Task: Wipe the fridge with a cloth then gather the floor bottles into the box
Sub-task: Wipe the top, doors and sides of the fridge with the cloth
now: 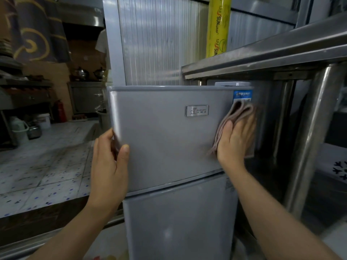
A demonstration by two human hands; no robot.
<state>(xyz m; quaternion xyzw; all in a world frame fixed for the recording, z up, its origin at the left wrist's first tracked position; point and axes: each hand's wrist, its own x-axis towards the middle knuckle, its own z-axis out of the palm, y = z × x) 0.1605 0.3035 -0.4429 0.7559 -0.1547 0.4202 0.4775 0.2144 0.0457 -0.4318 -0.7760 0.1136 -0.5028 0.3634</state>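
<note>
Beside a steel shelf [262, 53], right hand [234, 141] presses cloth [238, 113] flat on fridge [165, 139] — left hand [109, 166] grips its edge

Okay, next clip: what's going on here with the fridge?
A person is wiping a small grey two-door fridge. The right hand presses a folded pinkish cloth flat against the right side of the upper door, just below a blue sticker. The left hand has a grip on the door's left edge, thumb on the front. The fridge stands beside a steel shelf rack. No floor bottles or box are clearly visible, so the job looks to be at the wiping stage.
</note>
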